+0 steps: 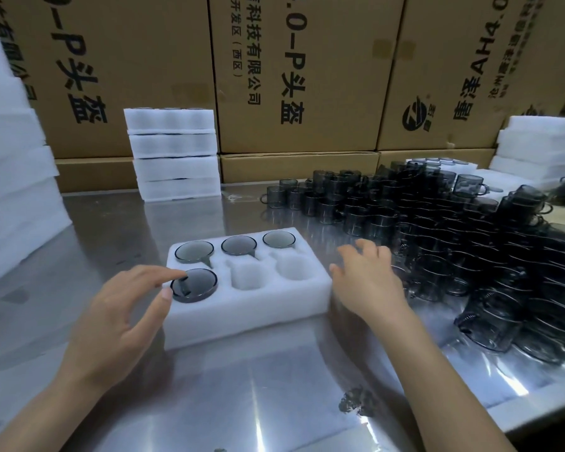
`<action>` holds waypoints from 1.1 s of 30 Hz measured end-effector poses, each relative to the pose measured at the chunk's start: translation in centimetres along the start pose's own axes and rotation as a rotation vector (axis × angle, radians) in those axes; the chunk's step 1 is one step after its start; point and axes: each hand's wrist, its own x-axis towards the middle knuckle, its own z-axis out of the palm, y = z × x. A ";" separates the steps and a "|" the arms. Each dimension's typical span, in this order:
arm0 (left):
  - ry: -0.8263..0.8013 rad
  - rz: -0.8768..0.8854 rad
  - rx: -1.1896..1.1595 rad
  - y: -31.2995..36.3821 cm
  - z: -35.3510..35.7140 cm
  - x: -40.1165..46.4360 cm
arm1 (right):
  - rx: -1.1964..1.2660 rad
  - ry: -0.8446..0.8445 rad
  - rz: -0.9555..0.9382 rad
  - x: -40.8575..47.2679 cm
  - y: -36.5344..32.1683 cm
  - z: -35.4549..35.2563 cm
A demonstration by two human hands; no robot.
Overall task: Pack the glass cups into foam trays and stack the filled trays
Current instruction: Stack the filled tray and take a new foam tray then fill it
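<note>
left hand [118, 316] pinches round smoky glass cup [194, 284] in white foam tray [242, 308].

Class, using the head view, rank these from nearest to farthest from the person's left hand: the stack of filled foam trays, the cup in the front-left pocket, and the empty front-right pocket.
1. Cup in the front-left pocket, at the left hand's fingertips.
2. Empty front-right pocket, across the tray.
3. Stack of filled foam trays, at the back.
</note>
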 end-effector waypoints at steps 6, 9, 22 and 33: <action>-0.063 0.046 0.052 0.4 0.3 0.0 | 0.180 0.019 -0.226 1.5 0.6 0.9; -0.079 0.061 0.090 0.7 0.3 0.1 | 0.286 0.053 -0.346 2.4 0.7 1.1; -0.096 0.031 0.119 0.9 0.2 0.0 | 0.254 0.084 0.042 3.2 2.3 2.2; -0.095 0.003 0.073 0.8 0.3 -0.1 | 0.819 0.482 -0.384 0.7 -2.5 0.5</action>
